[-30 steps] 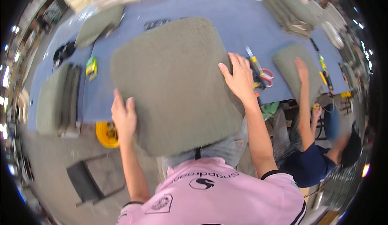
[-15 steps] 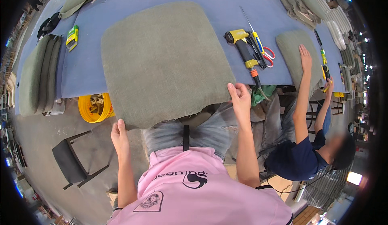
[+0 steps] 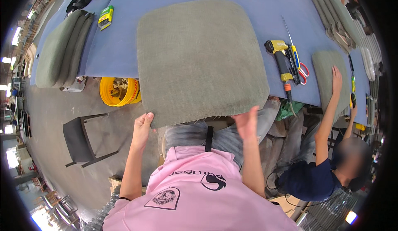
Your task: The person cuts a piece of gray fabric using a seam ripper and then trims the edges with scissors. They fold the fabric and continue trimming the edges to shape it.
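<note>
the left hand (image 3: 143,128) pinches a corner of the olive pad (image 3: 203,61), which overhangs the near edge of the counter (image 3: 116,48). the right hand (image 3: 247,123) is at the pad's frayed side, too blurred to tell its grip; a yellow-and-black air tool (image 3: 282,63) lies farther right.

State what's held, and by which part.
Green cushion, by its near left corner, in the left grip; the right grip is at the near edge, hold unclear.
</note>
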Tool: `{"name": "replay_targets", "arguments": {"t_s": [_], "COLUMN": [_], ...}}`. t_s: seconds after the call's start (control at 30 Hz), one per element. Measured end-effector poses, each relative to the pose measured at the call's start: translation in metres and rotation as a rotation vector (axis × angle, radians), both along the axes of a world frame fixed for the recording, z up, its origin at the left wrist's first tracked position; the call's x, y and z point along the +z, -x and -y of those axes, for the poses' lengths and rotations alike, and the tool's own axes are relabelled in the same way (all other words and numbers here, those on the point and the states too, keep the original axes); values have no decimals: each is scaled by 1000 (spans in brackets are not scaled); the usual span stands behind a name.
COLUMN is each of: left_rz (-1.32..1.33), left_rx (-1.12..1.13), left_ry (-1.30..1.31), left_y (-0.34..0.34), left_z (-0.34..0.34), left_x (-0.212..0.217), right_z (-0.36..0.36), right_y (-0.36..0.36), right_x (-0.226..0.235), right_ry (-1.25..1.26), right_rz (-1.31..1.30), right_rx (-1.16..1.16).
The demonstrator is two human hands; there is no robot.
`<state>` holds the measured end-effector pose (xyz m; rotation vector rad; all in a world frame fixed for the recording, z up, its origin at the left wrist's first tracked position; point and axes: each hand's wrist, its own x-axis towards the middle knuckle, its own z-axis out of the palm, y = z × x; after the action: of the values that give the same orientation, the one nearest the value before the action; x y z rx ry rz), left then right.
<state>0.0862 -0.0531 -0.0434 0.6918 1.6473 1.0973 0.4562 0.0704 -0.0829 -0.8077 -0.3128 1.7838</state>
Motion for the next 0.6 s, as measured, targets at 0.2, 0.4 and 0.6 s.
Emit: {"name": "replay_targets", "arguments": {"t_s": [0.2,0.4,0.6], "left_rz": [32,-240,-416], "left_rx": [1,-37,-2], "left_ry": [6,-219,-913], "left_y": [2,7,18], "left_z": [0,-5,-27], "left_x": [1,17,193], "right_z": [28,22,-40], "right_y": [89,92,109], "right_x": [0,29,195], "right_ry": [-249,-292,-860], "right_rz": [613,434,672], "right_rx": [237,80,-365]}}
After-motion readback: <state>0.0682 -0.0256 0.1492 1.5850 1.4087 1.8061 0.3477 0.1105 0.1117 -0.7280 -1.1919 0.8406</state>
